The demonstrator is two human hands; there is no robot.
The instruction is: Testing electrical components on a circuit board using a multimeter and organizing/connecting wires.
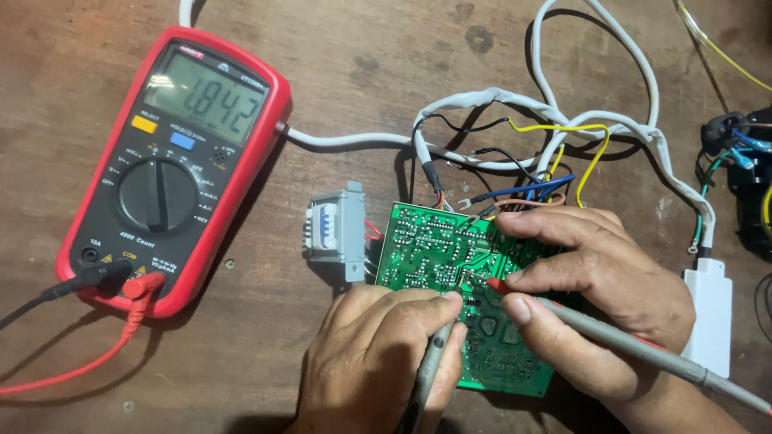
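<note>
Head view: left hand (382, 354) curled tight, pinching a grey probe (430, 362) tip-down on the green printed circuit board (438, 249). Right hand (595, 289) closed around a red-tipped grey probe (611, 337), fingertips resting on that board. Red-cased digital multimeter (173, 165) well left of the board.

Bare desk (378, 64) open between multimeter (173, 165) and circuit board (434, 241); tangled wires (555, 120) crowd the board's far side, transformer (334, 231) blocks its left edge.

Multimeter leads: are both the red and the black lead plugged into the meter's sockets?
Yes: the red lead and black lead both sit in sockets along the multimeter bottom edge.
</note>
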